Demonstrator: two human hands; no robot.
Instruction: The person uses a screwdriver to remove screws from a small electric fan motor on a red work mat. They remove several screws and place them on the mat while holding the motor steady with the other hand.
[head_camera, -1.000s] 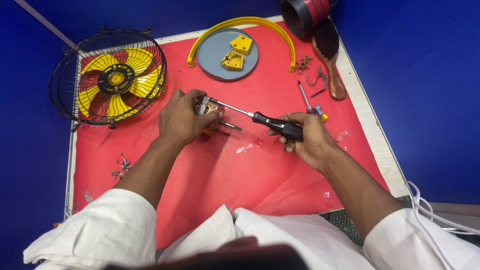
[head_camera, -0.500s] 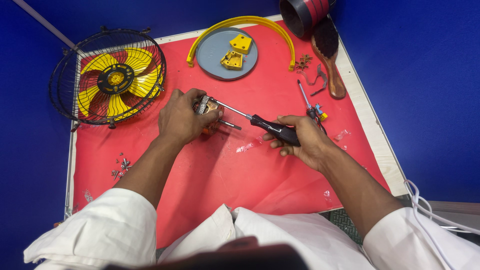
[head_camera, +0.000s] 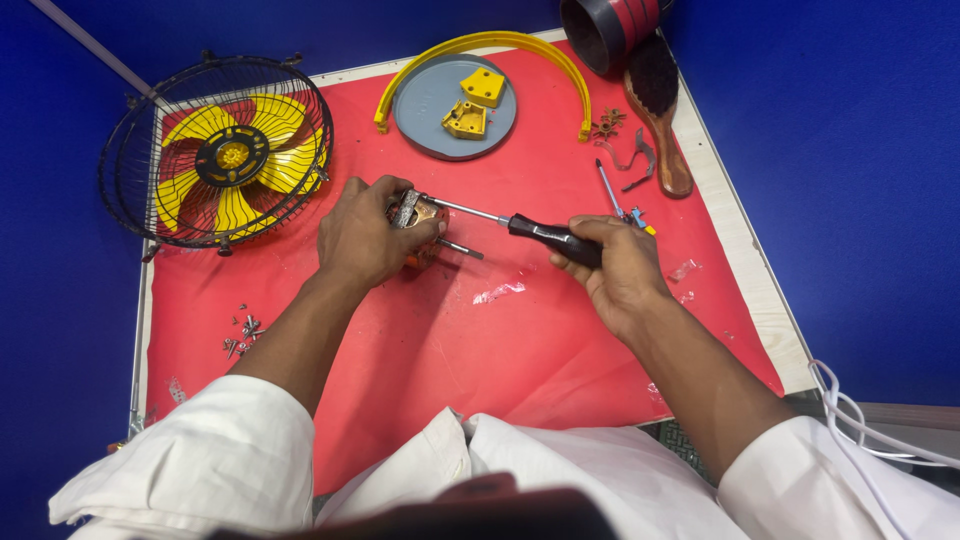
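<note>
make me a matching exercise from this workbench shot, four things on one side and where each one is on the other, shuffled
Things:
1. screwdriver
2. small motor
3. yellow brackets
4. wooden brush

Places:
A. on the grey round plate
B. under the left hand
C. in the right hand, tip at the motor
D. at the far right edge of the red mat, beside the black and red cylinder

Pairs: 1-C, 2-B, 3-A, 4-D
</note>
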